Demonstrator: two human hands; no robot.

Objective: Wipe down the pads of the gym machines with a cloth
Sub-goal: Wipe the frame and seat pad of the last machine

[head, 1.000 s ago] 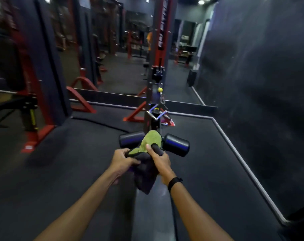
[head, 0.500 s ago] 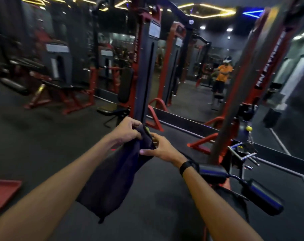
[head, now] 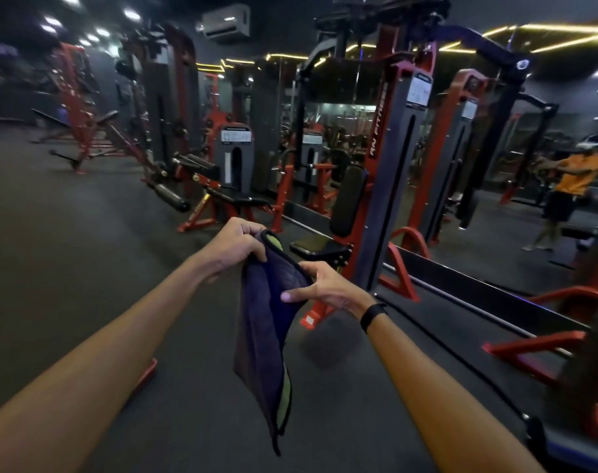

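Note:
A dark blue cloth (head: 265, 322) with a green underside hangs in front of me, held up in the air. My left hand (head: 238, 242) grips its top edge with curled fingers. My right hand (head: 319, 288) holds the cloth's right side, thumb laid over the fabric. Ahead stands a red and black machine with an upright black back pad (head: 347, 203) and a black seat pad (head: 316, 247) just beyond my hands. Further left is a bench machine with a black roller pad (head: 169, 198).
A wall mirror (head: 495, 186) on the right reflects a person in an orange shirt. Red machine feet (head: 398, 278) stick out onto the dark floor (head: 69, 268) along the mirror's base. More red machines line the left and back of the room.
My view has swung left, away from the roller pads I was wiping. The cloth has come off those pads and hangs unfolded between both hands.

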